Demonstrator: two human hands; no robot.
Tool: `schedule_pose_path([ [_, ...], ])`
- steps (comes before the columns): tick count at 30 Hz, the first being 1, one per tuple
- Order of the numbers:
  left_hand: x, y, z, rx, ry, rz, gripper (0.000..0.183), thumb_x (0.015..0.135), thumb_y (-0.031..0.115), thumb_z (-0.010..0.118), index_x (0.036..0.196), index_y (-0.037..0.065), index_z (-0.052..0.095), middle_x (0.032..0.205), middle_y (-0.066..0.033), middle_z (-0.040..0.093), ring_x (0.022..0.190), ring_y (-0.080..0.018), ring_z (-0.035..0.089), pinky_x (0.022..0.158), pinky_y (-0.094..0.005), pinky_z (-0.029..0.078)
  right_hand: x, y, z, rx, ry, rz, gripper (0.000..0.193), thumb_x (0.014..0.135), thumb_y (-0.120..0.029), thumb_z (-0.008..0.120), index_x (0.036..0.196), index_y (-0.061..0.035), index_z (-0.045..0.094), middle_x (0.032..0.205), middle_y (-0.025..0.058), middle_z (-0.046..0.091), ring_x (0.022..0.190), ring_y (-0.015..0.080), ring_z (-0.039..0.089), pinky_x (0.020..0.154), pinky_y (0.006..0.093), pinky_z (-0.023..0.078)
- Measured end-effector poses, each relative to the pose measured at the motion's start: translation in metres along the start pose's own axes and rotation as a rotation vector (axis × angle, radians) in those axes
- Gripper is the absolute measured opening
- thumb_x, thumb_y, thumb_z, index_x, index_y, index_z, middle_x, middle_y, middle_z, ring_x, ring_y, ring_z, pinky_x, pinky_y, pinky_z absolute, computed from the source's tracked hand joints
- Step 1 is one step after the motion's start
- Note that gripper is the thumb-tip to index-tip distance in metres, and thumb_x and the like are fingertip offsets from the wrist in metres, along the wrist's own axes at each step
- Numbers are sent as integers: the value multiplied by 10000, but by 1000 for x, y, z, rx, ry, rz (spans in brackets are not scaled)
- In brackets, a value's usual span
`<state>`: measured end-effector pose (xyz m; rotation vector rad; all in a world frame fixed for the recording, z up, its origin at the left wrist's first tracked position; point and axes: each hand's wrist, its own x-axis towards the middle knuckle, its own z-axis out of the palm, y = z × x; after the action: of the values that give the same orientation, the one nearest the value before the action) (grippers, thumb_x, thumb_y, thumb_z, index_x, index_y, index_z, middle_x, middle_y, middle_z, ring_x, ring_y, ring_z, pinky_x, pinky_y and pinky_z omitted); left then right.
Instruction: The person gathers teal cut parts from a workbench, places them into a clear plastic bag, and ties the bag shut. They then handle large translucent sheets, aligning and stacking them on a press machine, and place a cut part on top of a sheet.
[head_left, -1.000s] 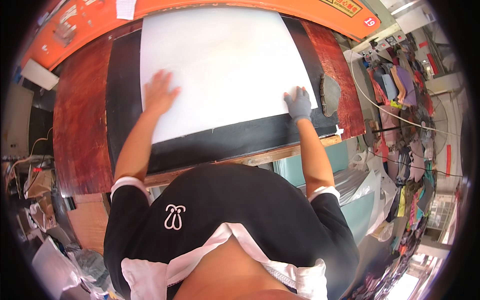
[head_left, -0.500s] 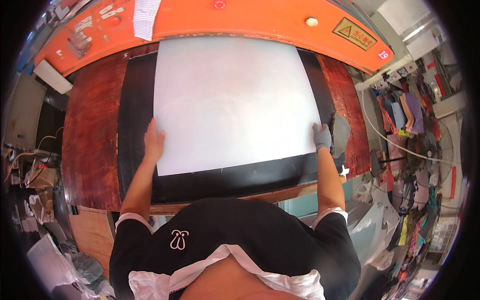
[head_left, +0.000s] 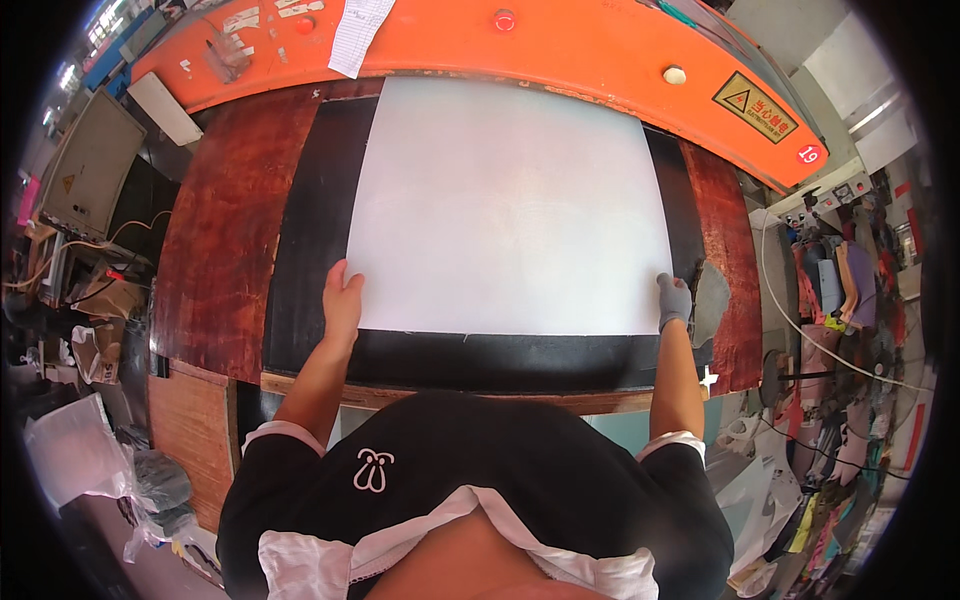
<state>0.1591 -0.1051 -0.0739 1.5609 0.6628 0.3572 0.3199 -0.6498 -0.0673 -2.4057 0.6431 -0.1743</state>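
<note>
A large white sheet [head_left: 510,210] lies flat on a black mat [head_left: 500,358]. At the sheet's near left edge is my bare left hand [head_left: 342,305], thumb over the border and fingers along the outside, gripping it. The opposite edge is held by my right hand [head_left: 674,300], which wears a grey glove; its thumb rests on the sheet and its fingers are bent. Beside the right hand, a dark grey flat piece [head_left: 711,305] lies on the mat's border. The undersides of both grips are hidden.
An orange machine beam [head_left: 430,40] with a red button [head_left: 504,20] and a warning plate [head_left: 755,107] spans the far side. Reddish-brown boards [head_left: 225,230] flank the mat. A pale cable [head_left: 800,325] and hanging coloured pieces [head_left: 830,280] are at right.
My view has turned, so sheet, machine and hands appear shifted rightward. The left fingers look a little more bent. Both hands remain at the sheet's side edges.
</note>
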Motion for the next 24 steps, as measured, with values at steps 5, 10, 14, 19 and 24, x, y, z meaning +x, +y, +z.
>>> schedule_pose_path([
  [5,-21,4,-35,-120,-13,-7,398,828,42,501,1214,-34,441,1214,-143,496,1112,-203,468,935,-295,362,-59,11,-24,146,-95,82,397,705,-316,585,917,20,578,812,114,600,753,213,551,711,330,427],
  [10,-69,25,-85,-156,23,-146,378,847,51,491,1215,-16,440,1185,-102,513,1074,-161,485,917,-276,373,-145,29,-63,328,-181,110,190,770,-182,576,870,-20,570,825,34,562,779,109,496,699,261,403],
  [14,-94,26,-101,-129,2,-228,431,845,67,493,1249,-30,380,1199,-112,491,1091,-176,472,948,-299,350,-174,37,-72,533,-203,209,179,786,-134,588,909,-8,557,855,22,560,794,101,495,710,241,400],
  [19,-92,13,-95,307,-157,-26,513,815,116,530,1267,-33,339,1275,-170,392,1182,-242,388,997,-339,297,-176,45,-66,430,-173,126,282,808,-172,611,998,13,514,945,54,555,860,111,498,750,250,408],
  [24,-40,28,-58,1020,-159,764,614,793,218,578,1302,-18,329,1359,-235,305,1250,-362,307,1014,-444,242,-154,53,-61,195,-242,108,441,815,-240,620,1098,59,462,1072,132,551,967,182,523,819,301,415],
])
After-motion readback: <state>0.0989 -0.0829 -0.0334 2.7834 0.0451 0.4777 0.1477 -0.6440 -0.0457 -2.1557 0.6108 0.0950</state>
